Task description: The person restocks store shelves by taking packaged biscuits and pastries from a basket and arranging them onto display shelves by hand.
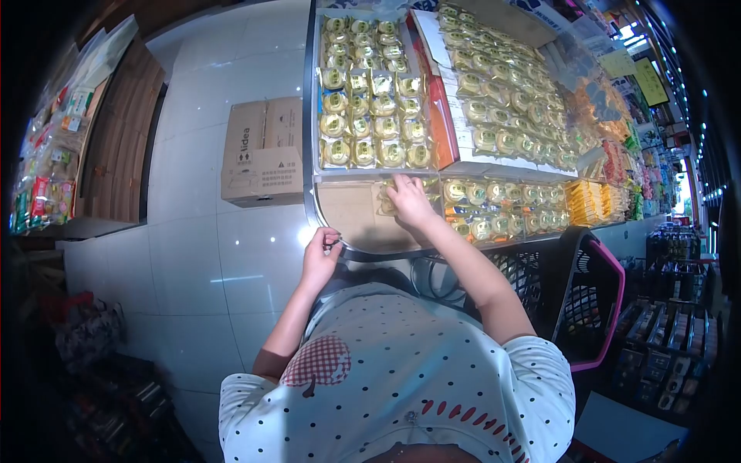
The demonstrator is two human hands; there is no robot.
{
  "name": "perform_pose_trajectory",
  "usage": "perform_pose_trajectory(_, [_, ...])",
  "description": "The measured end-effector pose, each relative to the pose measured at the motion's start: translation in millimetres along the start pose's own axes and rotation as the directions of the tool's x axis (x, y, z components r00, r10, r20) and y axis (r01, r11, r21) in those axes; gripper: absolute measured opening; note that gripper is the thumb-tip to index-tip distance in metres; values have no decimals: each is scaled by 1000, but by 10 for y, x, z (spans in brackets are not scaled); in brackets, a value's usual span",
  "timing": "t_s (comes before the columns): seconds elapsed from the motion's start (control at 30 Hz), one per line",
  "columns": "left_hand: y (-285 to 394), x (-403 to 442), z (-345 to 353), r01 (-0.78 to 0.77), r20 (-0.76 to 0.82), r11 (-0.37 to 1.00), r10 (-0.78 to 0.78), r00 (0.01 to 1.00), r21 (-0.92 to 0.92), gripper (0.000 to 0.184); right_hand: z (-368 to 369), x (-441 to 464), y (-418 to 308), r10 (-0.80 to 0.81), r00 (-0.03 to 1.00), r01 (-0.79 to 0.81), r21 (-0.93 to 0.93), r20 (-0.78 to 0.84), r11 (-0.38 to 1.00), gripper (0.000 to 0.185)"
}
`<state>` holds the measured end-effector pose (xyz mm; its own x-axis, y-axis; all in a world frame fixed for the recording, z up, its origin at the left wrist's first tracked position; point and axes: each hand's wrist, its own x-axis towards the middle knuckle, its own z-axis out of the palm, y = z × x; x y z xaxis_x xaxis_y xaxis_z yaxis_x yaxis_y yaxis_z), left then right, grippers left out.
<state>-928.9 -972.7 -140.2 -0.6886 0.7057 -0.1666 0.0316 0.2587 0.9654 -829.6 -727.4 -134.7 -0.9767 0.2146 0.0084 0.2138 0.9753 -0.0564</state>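
Note:
My right hand (411, 202) reaches over the front left corner of a display stand, its fingers closed on a wrapped round pastry (384, 199) in clear film, which the hand partly covers. Bare tan cardboard (347, 212) lines the compartment under and left of it. My left hand (323, 245) is at the stand's dark curved rim (310, 208), fingers curled in; a small dark thing shows at the fingertips, too small to name. Behind my right hand, rows of wrapped round pastries (363, 123) fill a tray. More wrapped pastries (494, 208) lie to the right of the hand.
A raised white box (463, 147) holds further rows of wrapped pastries. Yellow packets (594, 202) lie at the right. A black basket with a pink edge (617, 309) stands near my right side. A cardboard carton (264, 154) sits on the tiled floor (189, 262), left of the stand.

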Motion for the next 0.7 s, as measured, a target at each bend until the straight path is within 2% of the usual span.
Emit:
perform_pose_trajectory(0.13, [19, 36, 52, -25, 23, 1000, 25, 999, -8, 21, -15, 32, 21, -78, 994, 75, -39, -72, 996, 28])
perform_pose_trajectory(0.2, [7, 53, 73, -31, 37, 999, 32, 999, -16, 21, -46, 52, 32, -63, 997, 63, -5, 34, 998, 28])
perform_pose_trajectory(0.3, [7, 67, 82, -26, 60, 1000, 26, 998, 2, 21, -63, 96, 71, -97, 992, 95, 18, 86, 995, 30])
perform_pose_trajectory(0.43, [39, 76, 84, -13, 80, 1000, 14, 997, -13, 22, -89, 123, 81, -196, 980, 197, -43, 24, 980, 30])
perform_pose_trajectory(0.5, [60, 82, 69, -11, 76, 1000, 13, 997, -25, 22, -145, 127, 8, -210, 977, 211, 30, -31, 977, 22])
perform_pose_trajectory(0.57, [80, 110, 22, 21, 105, 1000, -22, 994, 6, 34, -227, 145, -100, -203, 976, 209, 77, -83, 975, 24])
perform_pose_trajectory(0.6, [124, 109, 3, 22, 106, 1000, -23, 994, 7, 34, -291, 147, -177, -193, 972, 209, 125, -134, 970, 26])
perform_pose_trajectory(0.67, [272, 102, -57, -143, 57, 964, 133, 989, 225, 60, -519, 134, -380, -170, 977, 194, 191, -132, 962, 31])
perform_pose_trajectory(0.7, [348, 98, -84, -141, 59, 964, 131, 990, 226, 60, -611, 123, -479, -189, 971, 221, 249, -144, 943, 33])
